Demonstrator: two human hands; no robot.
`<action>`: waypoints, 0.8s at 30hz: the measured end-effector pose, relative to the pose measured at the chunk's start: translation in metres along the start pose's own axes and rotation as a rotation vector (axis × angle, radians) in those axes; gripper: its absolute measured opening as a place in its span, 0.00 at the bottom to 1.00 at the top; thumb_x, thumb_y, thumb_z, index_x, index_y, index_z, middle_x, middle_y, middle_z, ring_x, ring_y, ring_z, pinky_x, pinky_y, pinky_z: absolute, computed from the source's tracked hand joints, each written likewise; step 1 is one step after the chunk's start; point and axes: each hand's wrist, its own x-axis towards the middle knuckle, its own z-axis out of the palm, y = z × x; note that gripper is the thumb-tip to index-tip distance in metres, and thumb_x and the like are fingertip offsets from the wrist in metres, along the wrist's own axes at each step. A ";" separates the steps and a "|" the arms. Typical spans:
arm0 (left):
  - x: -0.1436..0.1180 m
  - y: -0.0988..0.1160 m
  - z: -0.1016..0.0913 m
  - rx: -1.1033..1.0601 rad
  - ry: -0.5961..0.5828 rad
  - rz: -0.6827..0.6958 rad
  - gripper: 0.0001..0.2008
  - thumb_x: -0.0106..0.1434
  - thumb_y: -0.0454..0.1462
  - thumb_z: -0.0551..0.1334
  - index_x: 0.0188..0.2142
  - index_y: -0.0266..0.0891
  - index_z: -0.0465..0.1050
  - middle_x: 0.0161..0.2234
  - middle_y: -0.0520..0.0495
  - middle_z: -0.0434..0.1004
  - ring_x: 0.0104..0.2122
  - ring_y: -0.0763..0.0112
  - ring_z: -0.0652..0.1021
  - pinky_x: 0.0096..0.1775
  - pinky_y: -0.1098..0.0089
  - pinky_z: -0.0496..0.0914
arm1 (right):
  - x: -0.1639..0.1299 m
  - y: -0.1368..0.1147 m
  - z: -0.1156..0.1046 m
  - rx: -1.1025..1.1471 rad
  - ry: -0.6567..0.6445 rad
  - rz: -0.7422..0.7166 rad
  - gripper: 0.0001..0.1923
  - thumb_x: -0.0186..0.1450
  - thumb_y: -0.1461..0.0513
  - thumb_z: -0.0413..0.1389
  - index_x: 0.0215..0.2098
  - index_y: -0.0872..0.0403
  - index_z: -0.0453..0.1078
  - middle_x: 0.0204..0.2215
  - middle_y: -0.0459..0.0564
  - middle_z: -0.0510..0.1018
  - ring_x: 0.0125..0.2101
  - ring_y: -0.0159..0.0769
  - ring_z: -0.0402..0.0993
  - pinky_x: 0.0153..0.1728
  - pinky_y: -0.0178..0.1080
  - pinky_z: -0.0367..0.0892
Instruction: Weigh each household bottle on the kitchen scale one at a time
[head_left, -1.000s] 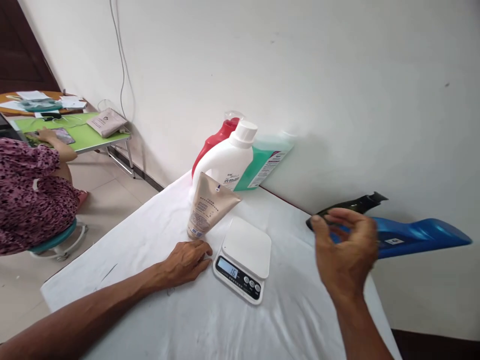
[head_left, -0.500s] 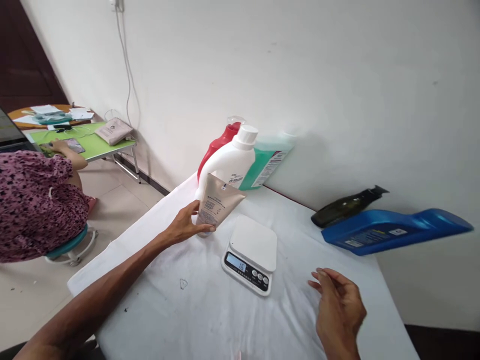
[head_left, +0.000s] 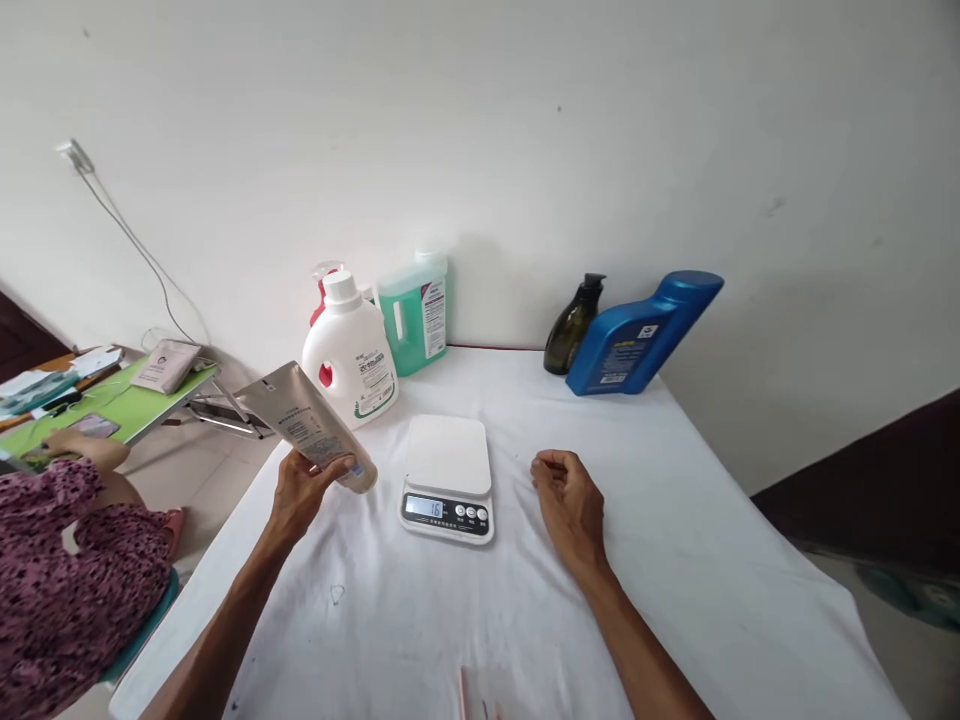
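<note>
In my left hand (head_left: 300, 495) is a beige-gold squeeze tube (head_left: 315, 425), gripped near its capped end. The tube is tilted, its flat sealed end pointing up and left and its printed back facing me. Just right of it, a white digital kitchen scale (head_left: 448, 480) lies on the cloth with nothing on its plate; the display reads 16. My right hand (head_left: 571, 505) rests on the cloth to the right of the scale. Its fingers are curled in against the thumb, and nothing shows between them.
By the wall stand a white detergent bottle (head_left: 352, 350), a green jug (head_left: 411, 318) and a partly hidden red bottle (head_left: 318, 300). Further right are a dark pump bottle (head_left: 574, 325) and a blue bottle (head_left: 637, 335). A person (head_left: 82, 570) sits at a green table (head_left: 150, 415) on the left.
The view has swung to the right. My left hand has tipped the tube so its sealed end leans left. My right hand has come closer to the scale, its fingers more curled.
</note>
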 end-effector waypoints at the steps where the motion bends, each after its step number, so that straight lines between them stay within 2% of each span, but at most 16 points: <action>1: 0.000 0.009 0.006 0.002 -0.005 0.021 0.22 0.52 0.49 0.77 0.39 0.36 0.82 0.40 0.39 0.89 0.41 0.51 0.87 0.45 0.56 0.81 | 0.000 0.000 0.000 -0.007 -0.002 -0.009 0.14 0.62 0.50 0.58 0.39 0.50 0.73 0.38 0.53 0.82 0.38 0.46 0.79 0.43 0.46 0.75; 4: 0.005 0.034 0.035 0.016 -0.087 0.098 0.20 0.53 0.47 0.78 0.38 0.37 0.82 0.38 0.41 0.88 0.39 0.54 0.86 0.44 0.57 0.80 | 0.001 -0.001 0.002 -0.025 -0.007 -0.019 0.12 0.63 0.51 0.56 0.39 0.49 0.72 0.39 0.54 0.82 0.39 0.45 0.79 0.43 0.46 0.75; 6: 0.010 0.044 0.060 0.004 -0.154 0.131 0.18 0.53 0.45 0.77 0.37 0.37 0.82 0.36 0.42 0.88 0.38 0.56 0.86 0.43 0.58 0.80 | 0.000 -0.001 0.002 -0.025 -0.009 -0.022 0.12 0.64 0.51 0.56 0.39 0.49 0.72 0.39 0.53 0.82 0.39 0.45 0.79 0.43 0.46 0.75; 9: 0.015 0.045 0.096 -0.019 -0.202 0.142 0.18 0.51 0.45 0.78 0.37 0.38 0.81 0.37 0.43 0.87 0.38 0.57 0.85 0.42 0.59 0.79 | 0.000 0.001 0.001 -0.006 -0.016 -0.032 0.12 0.65 0.52 0.55 0.40 0.49 0.72 0.39 0.52 0.81 0.39 0.45 0.79 0.43 0.46 0.75; 12: 0.018 0.040 0.120 -0.029 -0.245 0.143 0.20 0.51 0.45 0.78 0.40 0.39 0.80 0.40 0.44 0.87 0.39 0.58 0.84 0.41 0.60 0.78 | 0.000 0.001 0.001 -0.009 -0.021 -0.043 0.11 0.65 0.52 0.55 0.40 0.49 0.71 0.39 0.52 0.81 0.39 0.45 0.79 0.42 0.46 0.75; 15: 0.020 0.038 0.129 -0.002 -0.266 0.153 0.20 0.52 0.44 0.78 0.41 0.39 0.79 0.41 0.45 0.86 0.39 0.59 0.84 0.41 0.62 0.77 | 0.001 0.001 0.002 -0.014 -0.015 -0.042 0.11 0.64 0.52 0.55 0.39 0.49 0.71 0.39 0.52 0.81 0.38 0.45 0.78 0.42 0.46 0.75; 18: 0.021 0.038 0.131 0.077 -0.257 0.164 0.21 0.51 0.43 0.79 0.41 0.38 0.78 0.41 0.44 0.85 0.40 0.59 0.82 0.40 0.63 0.75 | 0.001 0.001 0.003 -0.015 -0.007 -0.036 0.12 0.64 0.51 0.55 0.39 0.49 0.71 0.38 0.52 0.81 0.38 0.45 0.78 0.42 0.46 0.75; 21: 0.021 0.039 0.128 0.112 -0.264 0.191 0.24 0.52 0.45 0.80 0.43 0.39 0.77 0.43 0.43 0.84 0.42 0.58 0.82 0.41 0.62 0.75 | 0.001 0.000 0.003 -0.031 -0.015 -0.030 0.12 0.64 0.51 0.55 0.39 0.49 0.70 0.38 0.53 0.81 0.37 0.45 0.78 0.42 0.46 0.75; 24: 0.019 0.034 0.117 0.088 -0.283 0.263 0.31 0.53 0.49 0.79 0.52 0.40 0.75 0.51 0.41 0.81 0.49 0.56 0.81 0.48 0.59 0.76 | 0.000 -0.003 0.002 -0.039 -0.024 -0.024 0.13 0.63 0.51 0.55 0.39 0.49 0.71 0.39 0.53 0.81 0.37 0.44 0.78 0.42 0.46 0.74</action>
